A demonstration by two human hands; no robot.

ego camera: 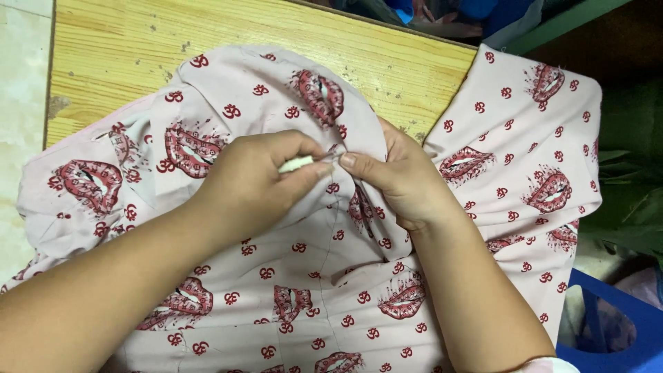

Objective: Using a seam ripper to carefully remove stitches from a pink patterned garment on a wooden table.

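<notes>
A: Cloth (311, 276), pale pink with red prints, covers most of the table (103, 55); only the far left corner shows bare wood.

B: And the hands?

A: Left hand (252, 183) is closed on a small white tool (295, 164), its tip at a fold. Right hand (400, 179) pinches that fold, seemingly to keep it taut.

B: Room to move?

A: Cloth hangs over the right edge, above a blue stool (615, 324).

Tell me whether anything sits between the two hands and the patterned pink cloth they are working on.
Nothing visible does. The left hand and right hand both rest directly on the pink printed cloth, pinching a fold of it where they meet. The left hand also holds a small white tool against that fold.
</notes>
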